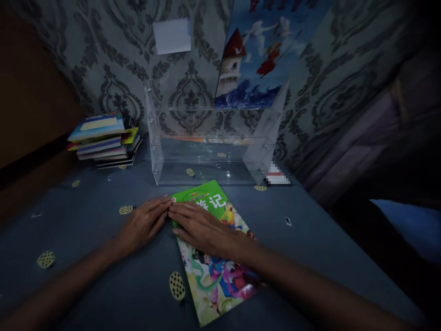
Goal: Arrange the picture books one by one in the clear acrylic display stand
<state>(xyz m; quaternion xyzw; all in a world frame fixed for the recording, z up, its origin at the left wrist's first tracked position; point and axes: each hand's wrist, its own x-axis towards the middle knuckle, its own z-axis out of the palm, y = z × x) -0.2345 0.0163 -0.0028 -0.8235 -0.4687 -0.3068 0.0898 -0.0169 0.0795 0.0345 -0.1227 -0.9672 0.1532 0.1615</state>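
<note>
A picture book (220,280) lies slantwise on the dark blue cloth, its green-topped cover facing up with white characters and colourful figures. Across the upper part of that cover rests my right hand (205,230), flat, fingers stretched toward the left edge and hiding part of the title. My left hand (146,220) is at the book's upper left edge, with its fingers extended and the tips meeting those of my right hand. Neither hand is wrapped around anything. Just beyond the book's top edge stands a clear plastic rack (265,138) with see-through shelves.
A stack of books (103,142) sits at the back left, beside a brown panel (34,87). Behind the rack, a poster (255,59) and a white card (172,36) are on the patterned wall. A blurred-out white item (277,175) is right of the rack; a curtain (347,151) hangs beyond.
</note>
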